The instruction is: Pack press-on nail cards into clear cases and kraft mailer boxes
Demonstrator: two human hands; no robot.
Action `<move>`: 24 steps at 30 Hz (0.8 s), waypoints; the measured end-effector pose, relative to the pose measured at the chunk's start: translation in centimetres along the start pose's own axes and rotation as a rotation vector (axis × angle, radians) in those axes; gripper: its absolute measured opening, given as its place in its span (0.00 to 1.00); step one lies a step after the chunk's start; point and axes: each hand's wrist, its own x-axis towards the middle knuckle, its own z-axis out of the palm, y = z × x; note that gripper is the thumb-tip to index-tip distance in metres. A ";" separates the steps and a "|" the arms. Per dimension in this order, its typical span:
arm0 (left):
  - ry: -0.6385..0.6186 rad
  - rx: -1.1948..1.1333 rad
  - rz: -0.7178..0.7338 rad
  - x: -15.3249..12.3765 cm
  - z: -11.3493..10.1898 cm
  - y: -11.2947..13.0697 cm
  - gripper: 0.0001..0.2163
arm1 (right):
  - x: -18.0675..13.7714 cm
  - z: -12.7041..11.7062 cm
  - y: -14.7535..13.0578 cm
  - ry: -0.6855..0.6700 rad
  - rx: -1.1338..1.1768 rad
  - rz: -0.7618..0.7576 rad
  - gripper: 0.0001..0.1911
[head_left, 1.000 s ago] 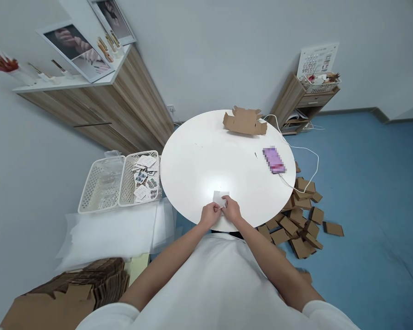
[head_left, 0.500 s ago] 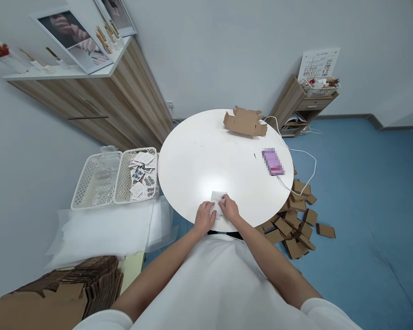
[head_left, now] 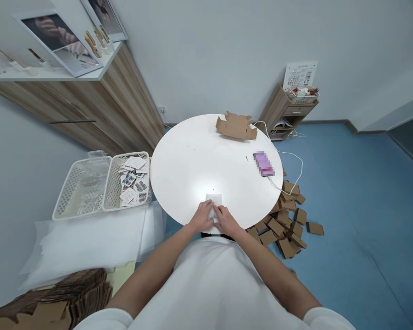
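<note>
A small white packet lies at the near edge of the round white table. My left hand rests on its near left side, fingers laid flat over it. My right hand presses on its near right side, fingers together and pointing at the packet. The two hands touch each other over the packet, and its near half is hidden under them.
A half-folded cardboard box sits at the table's far side, a phone on a white cable at the right. Two white baskets, one holding cards, stand left. Folded cardboard boxes litter the blue floor; flat cardboard is stacked near left.
Both hands have come down from pinching the packet's near edge to lying flat on it. The view has drifted a little to the right.
</note>
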 end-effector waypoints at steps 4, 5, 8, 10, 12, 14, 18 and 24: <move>-0.022 -0.012 0.069 0.0 -0.6 -0.4 0.36 | 2.0 -0.5 0.1 -0.155 -0.203 0.029 0.25; -0.031 -0.005 0.084 0.1 -0.8 -0.4 0.36 | 2.5 -0.7 0.1 -0.173 -0.218 0.028 0.23; -0.048 0.029 0.079 0.3 -0.9 -0.1 0.33 | 3.4 -1.1 0.0 -0.210 -0.231 0.011 0.22; -0.060 0.057 0.052 0.3 -0.9 0.3 0.30 | 3.3 -1.2 -0.2 -0.239 -0.213 -0.008 0.20; -0.085 0.073 0.034 0.1 -0.7 0.8 0.28 | 2.8 -1.2 -0.2 -0.255 -0.187 -0.027 0.17; -0.106 0.067 0.016 -0.2 -0.7 1.1 0.27 | 2.2 -1.2 -0.2 -0.252 -0.168 -0.040 0.15; -0.074 0.057 0.034 -0.5 -1.5 1.0 0.30 | 1.3 -1.7 0.0 -0.195 -0.162 -0.054 0.21; -0.120 0.052 0.122 0.2 -2.5 0.4 0.28 | 2.1 -2.2 -0.1 -0.198 -0.235 -0.020 0.29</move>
